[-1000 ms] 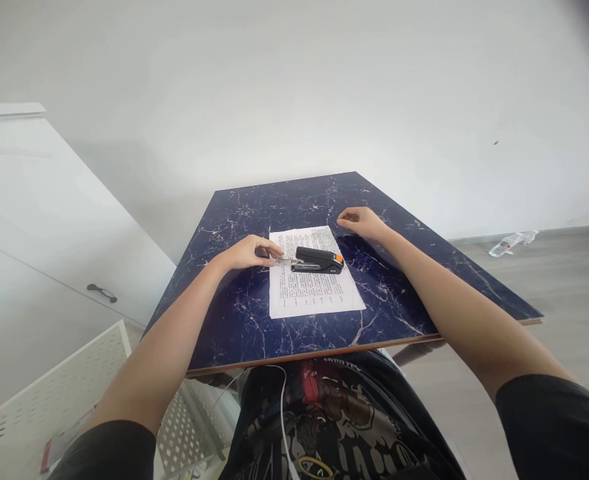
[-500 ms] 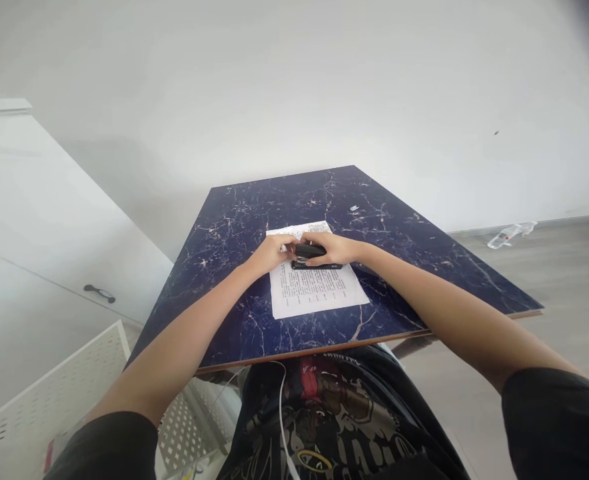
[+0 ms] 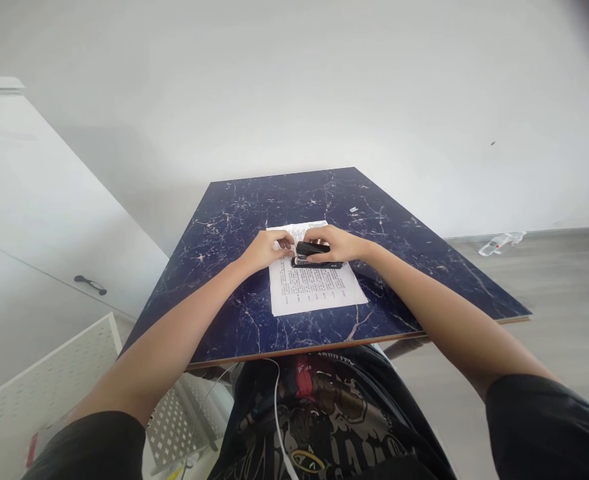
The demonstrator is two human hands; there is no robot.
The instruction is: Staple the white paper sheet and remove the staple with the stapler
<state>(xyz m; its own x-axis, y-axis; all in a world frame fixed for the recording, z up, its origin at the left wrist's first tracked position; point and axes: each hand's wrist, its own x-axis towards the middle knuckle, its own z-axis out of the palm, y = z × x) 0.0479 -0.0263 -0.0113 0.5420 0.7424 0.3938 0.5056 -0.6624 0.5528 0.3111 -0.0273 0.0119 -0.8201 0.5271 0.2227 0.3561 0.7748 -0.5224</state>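
A black stapler lies across the printed sheets of paper, its front end pointing left. My right hand is wrapped round the stapler's raised top from the right, with thumb and fingers on either side. Just off the stapler's front end is my left hand, its fingers curled toward the thumb. Whatever sits between those fingertips is too small to make out. Both hands cover part of the paper's upper half.
The dark blue marbled table carries the paper. A small white scrap lies toward its back right. White cabinet doors stand at the left, above a white perforated panel. A clear plastic item is on the floor by the wall.
My left hand has drawn slightly left, away from the stapler's front end. The stapler's top now stands higher above its base in my right hand. The view has shifted a little.
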